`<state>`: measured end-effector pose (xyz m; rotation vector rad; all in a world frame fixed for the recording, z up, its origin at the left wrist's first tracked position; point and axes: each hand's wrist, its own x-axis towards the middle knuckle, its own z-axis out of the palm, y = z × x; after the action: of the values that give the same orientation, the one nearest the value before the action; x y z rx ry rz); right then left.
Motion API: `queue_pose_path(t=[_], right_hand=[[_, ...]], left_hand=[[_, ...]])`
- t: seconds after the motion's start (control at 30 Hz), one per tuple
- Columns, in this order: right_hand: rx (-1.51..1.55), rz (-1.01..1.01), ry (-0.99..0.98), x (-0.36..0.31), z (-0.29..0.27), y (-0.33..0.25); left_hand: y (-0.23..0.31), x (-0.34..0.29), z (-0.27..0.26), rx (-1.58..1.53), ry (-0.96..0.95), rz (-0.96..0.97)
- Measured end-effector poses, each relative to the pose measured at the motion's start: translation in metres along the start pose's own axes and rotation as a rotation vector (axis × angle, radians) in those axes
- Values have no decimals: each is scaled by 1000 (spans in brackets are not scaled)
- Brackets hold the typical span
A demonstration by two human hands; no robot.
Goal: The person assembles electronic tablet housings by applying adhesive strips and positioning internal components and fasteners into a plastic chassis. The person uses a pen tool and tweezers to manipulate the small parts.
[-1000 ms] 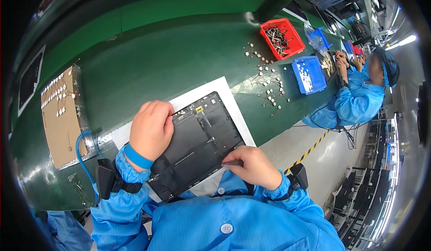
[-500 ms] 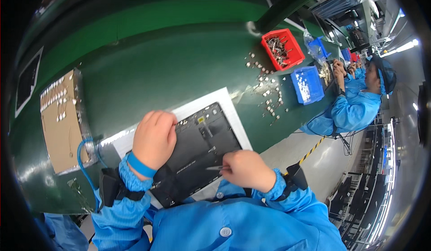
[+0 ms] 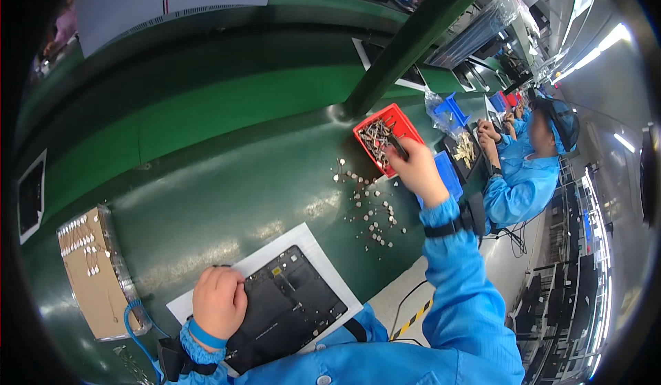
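Observation:
My right hand (image 3: 418,172) is closed on dark tweezers (image 3: 398,147), whose end reaches into the red bin (image 3: 403,121). Many thin metal parts (image 3: 375,139) fill that bin. My left hand (image 3: 219,302) lies at the upper left edge of an open black laptop chassis (image 3: 288,309), fingers curled and pressed together. Whatever may be in those fingers is hidden. Under the chassis is a white sheet (image 3: 312,241). Beside the red bin, partly behind my right hand, is a blue bin (image 3: 449,173). Small white-ended parts (image 3: 375,213) lie scattered on the green bench.
At left lies a cardboard piece (image 3: 96,289) with rows of wired parts. A blue coiled cord (image 3: 129,319) runs from my left wrist past it. A green post (image 3: 406,48) rises behind the red bin. A co-worker (image 3: 530,172) in blue works at the right.
My right hand has gone from the chassis up and right to the red bin, carrying the tweezers. My left hand stays by the chassis edge. The whole view has shifted.

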<state>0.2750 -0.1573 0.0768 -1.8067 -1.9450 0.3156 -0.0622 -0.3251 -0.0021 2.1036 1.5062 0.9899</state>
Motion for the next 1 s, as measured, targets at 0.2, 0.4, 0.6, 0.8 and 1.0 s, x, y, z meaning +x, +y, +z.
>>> queue_pose_path(t=[0.2, 0.4, 0.6, 0.8, 1.0], right_hand=[[-248, -104, -80, 72, 38, 38], [-423, -169, -96, 78, 48, 42], [-516, -215, -51, 74, 49, 36], [-586, -201, -87, 73, 47, 33], [-509, -214, -36, 73, 48, 40]], left_hand=[[-3, 1, 1, 10, -14, -4], [-3, 2, 0, -15, -21, -5], [-1, 3, -2, -22, -7, -1], [-2, 1, -1, -41, 5, -6], [-2, 0, 1, -44, 6, 5]])
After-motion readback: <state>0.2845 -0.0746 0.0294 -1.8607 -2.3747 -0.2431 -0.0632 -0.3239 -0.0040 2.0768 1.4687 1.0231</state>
